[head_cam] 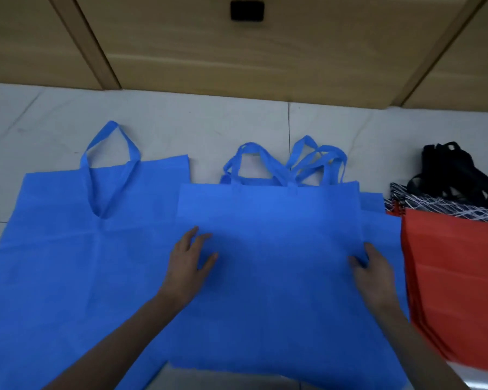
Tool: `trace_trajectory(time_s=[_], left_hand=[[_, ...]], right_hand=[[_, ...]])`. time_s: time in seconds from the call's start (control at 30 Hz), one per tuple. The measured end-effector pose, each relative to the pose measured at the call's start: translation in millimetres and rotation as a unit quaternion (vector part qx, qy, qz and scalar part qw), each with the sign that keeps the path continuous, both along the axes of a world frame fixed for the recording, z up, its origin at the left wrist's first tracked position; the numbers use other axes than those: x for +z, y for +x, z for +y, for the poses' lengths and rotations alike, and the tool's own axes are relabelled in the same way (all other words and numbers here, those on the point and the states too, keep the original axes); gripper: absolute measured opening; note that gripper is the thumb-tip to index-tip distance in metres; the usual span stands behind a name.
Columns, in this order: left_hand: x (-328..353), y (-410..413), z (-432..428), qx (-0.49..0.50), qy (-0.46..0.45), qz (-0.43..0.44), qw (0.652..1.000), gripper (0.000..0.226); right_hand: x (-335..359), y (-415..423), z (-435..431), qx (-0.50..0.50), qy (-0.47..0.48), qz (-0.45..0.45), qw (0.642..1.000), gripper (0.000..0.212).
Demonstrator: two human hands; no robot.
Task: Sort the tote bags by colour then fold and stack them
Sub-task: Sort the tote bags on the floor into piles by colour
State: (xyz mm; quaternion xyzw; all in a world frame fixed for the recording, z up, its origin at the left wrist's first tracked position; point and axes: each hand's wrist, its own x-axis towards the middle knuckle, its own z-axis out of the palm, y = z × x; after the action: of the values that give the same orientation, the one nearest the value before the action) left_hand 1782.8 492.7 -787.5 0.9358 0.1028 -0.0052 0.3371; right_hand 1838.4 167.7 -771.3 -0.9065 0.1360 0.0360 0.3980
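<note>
Blue pile: blue tote bags [268,220] flat on the floor [181,114], several deep going by the handles
Spare blue: one more blue bag [68,235] just left, overlapped by the pile
Left hand [188,266]: flat on the pile, fingers spread, gripping nothing
Right hand [375,274]: at the pile's right edge, can't tell if it's pinching
Other colours: red bags [457,277] on the right, black and patterned bags [448,204] behind them
Progress: sorting looks mostly done imo, but no folding yet

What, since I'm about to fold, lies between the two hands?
Only smooth fabric of the top blue tote bag spans from left hand to right hand, in the head view.
</note>
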Motion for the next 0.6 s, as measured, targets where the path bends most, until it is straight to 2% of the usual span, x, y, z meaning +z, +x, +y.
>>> trace_trajectory(time_s=[0.07, 0.17, 0.23, 0.3, 0.4, 0.5, 0.6], left_hand=[[-5, 6, -8, 0.033, 0.046, 0.022, 0.998, 0.056], [-5, 15, -18, 0.088, -0.044, 0.072, 0.993, 0.066], [-8, 18, -24, 0.086, -0.081, 0.092, 0.989, 0.067], [-10, 17, -31, 0.068, -0.099, 0.099, 0.988, 0.070], [-15, 20, -27, 0.085, -0.087, 0.079, 0.989, 0.067], [-16, 22, -14, 0.092, -0.045, 0.089, 0.991, 0.061], [-16, 28, -10, 0.046, -0.025, 0.054, 0.997, 0.061]], right_hand=[[-6, -8, -24, -0.036, -0.046, 0.012, 0.998, 0.022], [-10, -15, -42, -0.112, -0.076, 0.025, 0.991, 0.026], [-13, -18, -45, -0.160, -0.105, 0.009, 0.982, 0.041], [-17, -18, -42, -0.194, -0.121, 0.019, 0.973, 0.047], [-26, -9, -39, -0.201, -0.060, 0.043, 0.977, 0.057], [-20, 6, -38, -0.197, 0.010, -0.005, 0.980, 0.044], [-14, 21, -33, -0.173, -0.005, -0.041, 0.984, 0.046]])
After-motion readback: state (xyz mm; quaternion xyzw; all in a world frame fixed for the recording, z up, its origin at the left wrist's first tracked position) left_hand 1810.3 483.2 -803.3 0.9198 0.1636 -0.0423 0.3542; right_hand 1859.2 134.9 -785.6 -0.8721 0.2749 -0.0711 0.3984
